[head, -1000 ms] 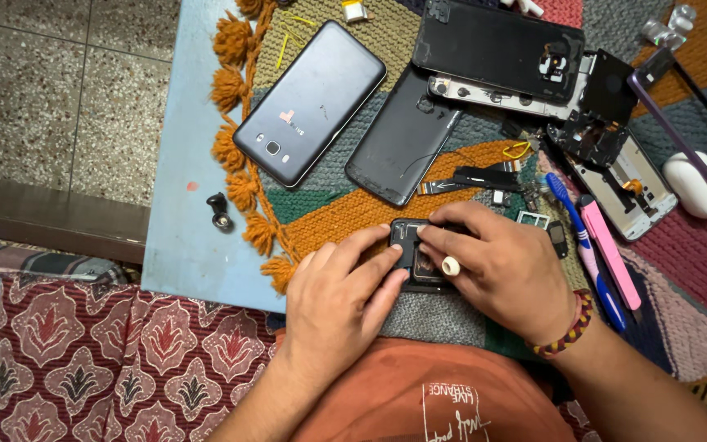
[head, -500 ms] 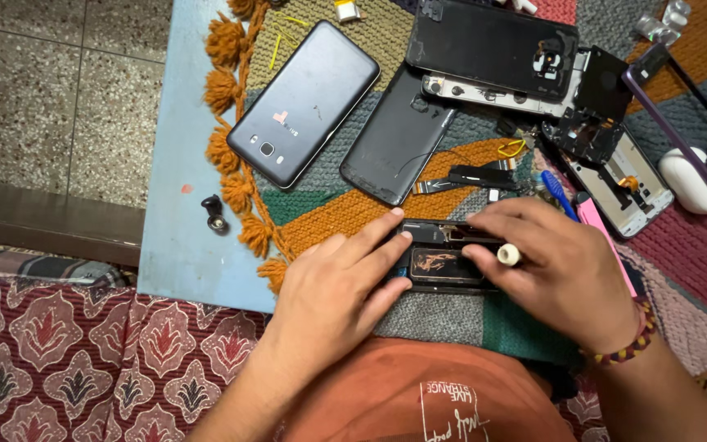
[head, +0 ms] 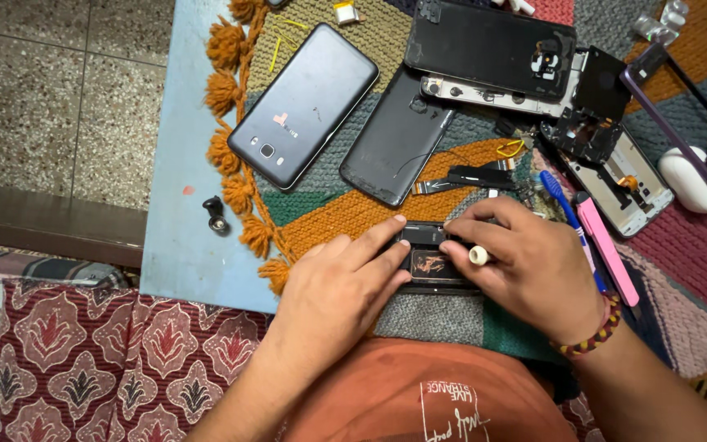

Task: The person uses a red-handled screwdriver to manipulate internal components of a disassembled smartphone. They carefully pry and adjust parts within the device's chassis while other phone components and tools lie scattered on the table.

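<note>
Dark, opened phone (head: 434, 263) is lying on the woven mat (head: 345, 209) at the near edge of the desk (head: 182, 237), between both hands. Left hand (head: 341, 286) is resting flat beside it, its fingers (head: 382, 237) pressing on the phone's left end; no closed grip. Right hand (head: 525, 262) is bearing on the right end, thumb and fingers pinching a small tool with a white round cap (head: 478, 255); what kind of tool it is cannot be told, as the hand is covering most of it. A beaded bracelet (head: 591, 336) is sitting on the right wrist.

Lying around:
- grey phone (head: 304, 106), back up, at the mat's left, tilted.
- dark back cover (head: 398, 139), just beside the grey phone, touching it at one corner.
- black panel (head: 491, 47), farther back, overlapping a stripped frame (head: 484, 92).
- flex cable (head: 468, 176), beyond the hands, near the opened phone.
- blue pen (head: 562, 196) and pink tool (head: 607, 250), side by side, just right of the right hand.
- white case (head: 689, 180), far right, partly under a purple bumper (head: 681, 106).
- small black part (head: 217, 214), alone on bare blue desk, left of the orange tassels (head: 231, 90).
</note>
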Available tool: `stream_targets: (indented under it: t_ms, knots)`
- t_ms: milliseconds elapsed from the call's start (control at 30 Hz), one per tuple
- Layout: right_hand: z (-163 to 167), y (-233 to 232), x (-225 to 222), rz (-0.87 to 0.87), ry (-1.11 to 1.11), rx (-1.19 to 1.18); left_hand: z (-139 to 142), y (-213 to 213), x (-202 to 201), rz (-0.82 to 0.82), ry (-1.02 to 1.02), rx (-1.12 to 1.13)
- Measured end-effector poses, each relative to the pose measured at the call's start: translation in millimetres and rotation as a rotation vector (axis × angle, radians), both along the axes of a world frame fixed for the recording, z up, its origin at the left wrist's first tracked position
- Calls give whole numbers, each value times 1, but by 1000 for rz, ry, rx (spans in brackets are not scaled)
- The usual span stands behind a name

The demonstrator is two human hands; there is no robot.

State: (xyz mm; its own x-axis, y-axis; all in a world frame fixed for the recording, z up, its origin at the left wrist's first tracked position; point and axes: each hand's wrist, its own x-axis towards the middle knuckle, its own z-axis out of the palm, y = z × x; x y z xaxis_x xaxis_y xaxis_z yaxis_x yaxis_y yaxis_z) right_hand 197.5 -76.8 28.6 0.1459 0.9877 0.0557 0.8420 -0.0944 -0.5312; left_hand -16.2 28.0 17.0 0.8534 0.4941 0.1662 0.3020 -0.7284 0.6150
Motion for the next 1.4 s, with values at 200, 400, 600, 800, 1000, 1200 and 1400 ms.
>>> stream_targets:
  t_ms: [200,400,600,800,1000,1200,1400]
  knots:
    - [1,1,-3,10,-9,39,-1,0,0,-5,-7,-4]
    - [-2,0,-7,112,1,77,-1,0,0,-10,-13,9]
    - [-5,-1,-6,139,-13,113,-2,-3,-1,46,-61,-26]
    - [-7,-2,-6,160,-40,156,-4,-9,0,111,-74,-23]
    - [-6,-1,-7,176,-52,140,-4,-11,0,108,-60,13]
    - [-5,-1,-8,192,-89,146,-3,-10,0,79,-47,46]
    - [-5,-3,-11,144,-89,36,-2,-13,2,89,-50,83]
